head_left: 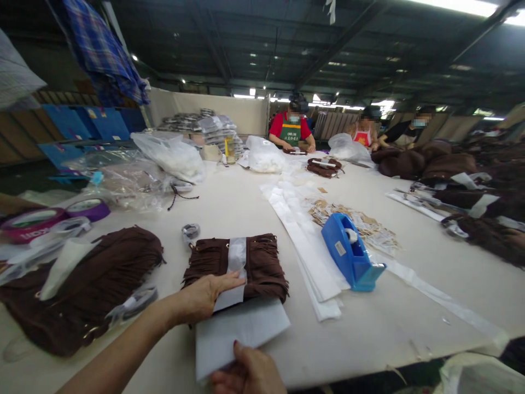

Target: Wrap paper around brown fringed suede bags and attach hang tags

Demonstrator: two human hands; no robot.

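In front of me lies a dark brown fringed bag (262, 262) with a pale translucent strip (237, 254) wrapped round its middle. My left hand (200, 298) grips the bag's near left side, thumb laid over the strip; its other fingers are mostly hidden. A folded white sheet (241, 328) sticks out toward me from beneath the bag. Its near edge is pinched by my right hand (250, 372), thumb on top. A small plastic-wrapped piece (191, 232) rests by the bag's far left corner.
Right of the bag are long white strips (305, 246), a blue tape dispenser (350, 251) and a pile of tags (356, 221). Another brown fringed bag (102, 279) and tape rolls (88, 208) lie at left. Brown bags (447, 164) heap at right. Co-workers (291, 128) work across the table.
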